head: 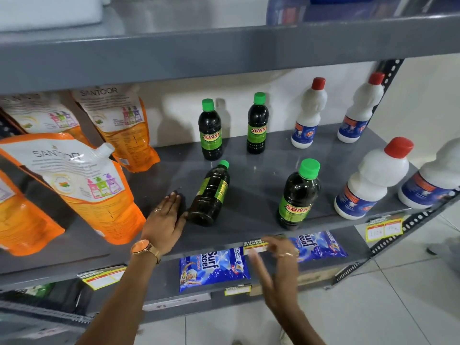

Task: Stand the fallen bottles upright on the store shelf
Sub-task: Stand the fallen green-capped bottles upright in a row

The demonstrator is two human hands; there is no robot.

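Note:
A dark bottle with a green cap and green label (210,194) lies on its side on the grey shelf (251,215), cap pointing to the back. My left hand (166,220) rests flat on the shelf, fingers apart, touching the bottle's base on its left. My right hand (276,265), blurred and open, hovers below the shelf's front edge and holds nothing. Three matching dark bottles stand upright: two at the back (210,130) (257,124) and one near the front (297,195).
White bottles with red caps (308,115) (373,180) stand at the right. Orange refill pouches (82,185) lean at the left. Blue detergent packets (214,268) lie on the shelf below. Another shelf board (224,51) hangs close overhead.

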